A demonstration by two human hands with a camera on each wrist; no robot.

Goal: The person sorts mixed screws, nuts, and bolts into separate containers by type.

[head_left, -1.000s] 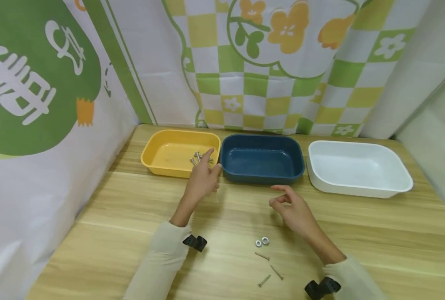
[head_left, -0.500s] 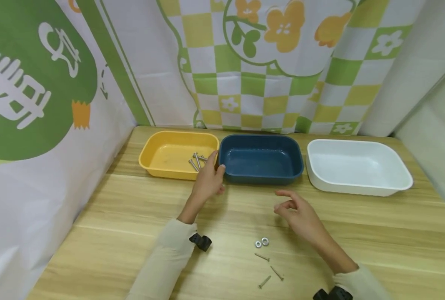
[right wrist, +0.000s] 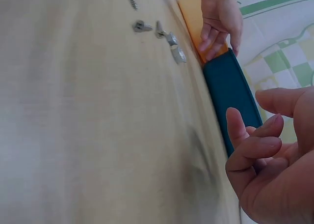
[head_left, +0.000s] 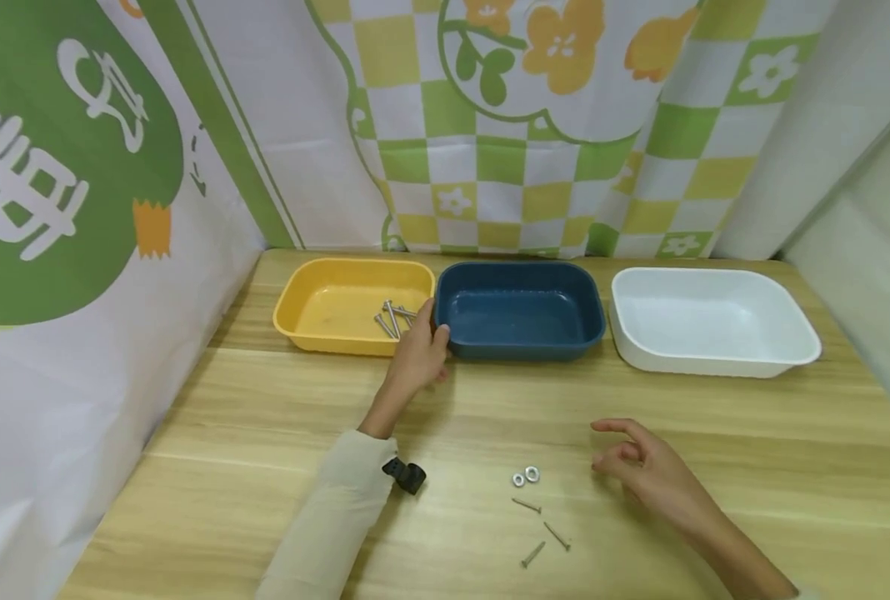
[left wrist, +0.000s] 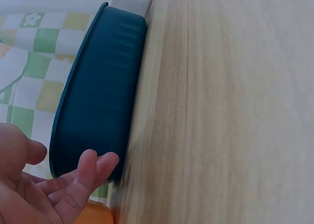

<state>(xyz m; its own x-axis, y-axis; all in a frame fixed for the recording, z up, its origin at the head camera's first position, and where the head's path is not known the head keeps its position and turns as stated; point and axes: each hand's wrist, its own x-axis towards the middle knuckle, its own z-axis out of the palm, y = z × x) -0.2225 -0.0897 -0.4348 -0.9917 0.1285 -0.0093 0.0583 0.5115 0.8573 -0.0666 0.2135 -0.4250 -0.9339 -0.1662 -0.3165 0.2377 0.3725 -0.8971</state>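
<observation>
My left hand [head_left: 417,354] is at the spot where the yellow tray [head_left: 317,343] and the dark blue tray [head_left: 523,352] meet, its index finger stretched along their rims. In the left wrist view its fingers lie by the blue tray's near end; whether they touch it I cannot tell. Several silver bolts [head_left: 390,320] lie in the yellow tray, partly behind that hand. My right hand [head_left: 658,475] hovers over the table, fingers loosely bent, holding nothing. To its left lie two nuts [head_left: 532,474] and three screws [head_left: 557,536].
A white tray [head_left: 715,365] stands at the right of the row, a small gap from the blue one. Behind the wooden table [head_left: 265,467] hangs a patterned cloth [head_left: 505,167], and another covers the left side.
The right hand has drawn back toward the lower right, away from the blue tray. The left hand has shifted slightly right, to the joint between the yellow and blue trays.
</observation>
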